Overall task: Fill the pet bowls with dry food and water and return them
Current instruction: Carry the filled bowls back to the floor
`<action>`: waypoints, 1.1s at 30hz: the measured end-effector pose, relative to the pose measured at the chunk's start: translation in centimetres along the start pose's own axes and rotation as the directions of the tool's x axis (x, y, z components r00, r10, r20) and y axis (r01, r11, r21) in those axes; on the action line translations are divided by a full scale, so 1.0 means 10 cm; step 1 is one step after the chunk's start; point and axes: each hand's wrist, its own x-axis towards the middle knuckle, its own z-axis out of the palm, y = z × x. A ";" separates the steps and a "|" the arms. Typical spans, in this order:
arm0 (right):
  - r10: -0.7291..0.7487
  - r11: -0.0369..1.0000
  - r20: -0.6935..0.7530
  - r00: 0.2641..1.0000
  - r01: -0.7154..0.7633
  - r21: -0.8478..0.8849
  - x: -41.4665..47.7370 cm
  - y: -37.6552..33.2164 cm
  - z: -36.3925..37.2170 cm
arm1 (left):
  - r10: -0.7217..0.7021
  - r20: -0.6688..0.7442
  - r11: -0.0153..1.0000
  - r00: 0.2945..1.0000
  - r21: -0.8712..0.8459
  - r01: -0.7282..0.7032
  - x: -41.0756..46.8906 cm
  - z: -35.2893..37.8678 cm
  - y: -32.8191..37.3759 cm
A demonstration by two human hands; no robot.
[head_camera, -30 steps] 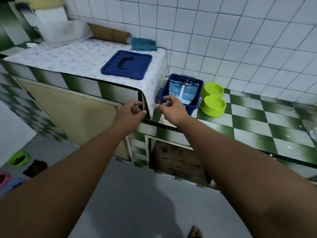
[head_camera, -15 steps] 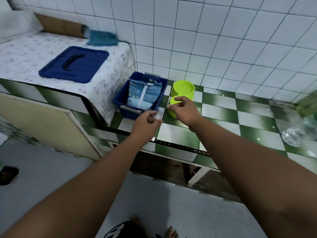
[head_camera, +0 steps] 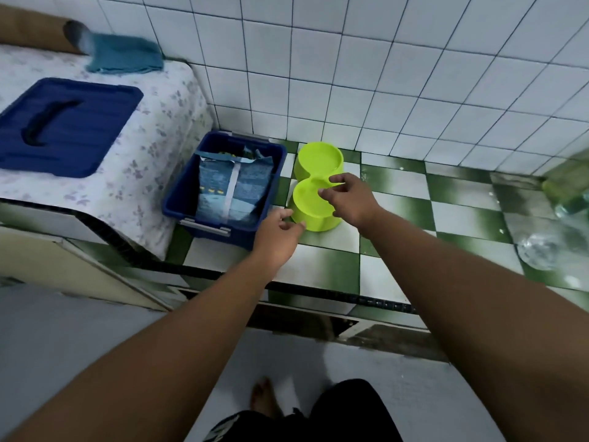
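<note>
Lime-green double pet bowl (head_camera: 310, 205) stands upright on the green-and-white checkered tile counter (head_camera: 325, 266). Its long axis runs roughly 12 to 6 o'clock, one basin behind the other, and both basins look empty. Right hand (head_camera: 350, 202) comes in from 3 o'clock over the near basin with fingers apart and extended across the rim near the waist between the basins. It is not closed on anything, and contact with the rim cannot be confirmed. Left hand (head_camera: 275, 232) sits at 7 o'clock of the near basin, fingers loosely curled and gripping nothing, with the tips at the bowl's outer wall. The bowl thus lies between the two hands, and the right is the nearer to a hold. Judgement: the step is picking up the bowl, and a two-sided lift across the short axis looks likely. Just beside the bowl at 9 o'clock is an open blue bin (head_camera: 185, 186) holding a blue dry-food bag (head_camera: 232, 189), top open. The bin's lid (head_camera: 60, 126) lies well apart at 10 o'clock on a floral cloth (head_camera: 165, 138). A clear bottle (head_camera: 541, 250), blurred, is at 3 o'clock. White tiled wall (head_camera: 382, 74) stands behind, and grey floor (head_camera: 95, 346) lies below.
</note>
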 end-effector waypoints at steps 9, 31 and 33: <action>0.042 0.999 -0.160 0.986 -0.039 0.024 1.19 0.07 -0.29 | -0.263 0.021 0.959 0.965 -0.103 0.264 0.39 0.41 -0.01; 0.000 0.943 0.064 0.998 0.021 -0.333 2.49 0.21 -0.19 | -0.276 -0.293 0.949 0.915 -0.234 0.211 0.88 0.92 -0.13; 0.008 0.953 0.013 1.000 -0.004 -0.304 2.46 0.25 -0.23 | -0.248 -0.299 0.960 0.922 -0.204 0.192 0.91 0.93 -0.18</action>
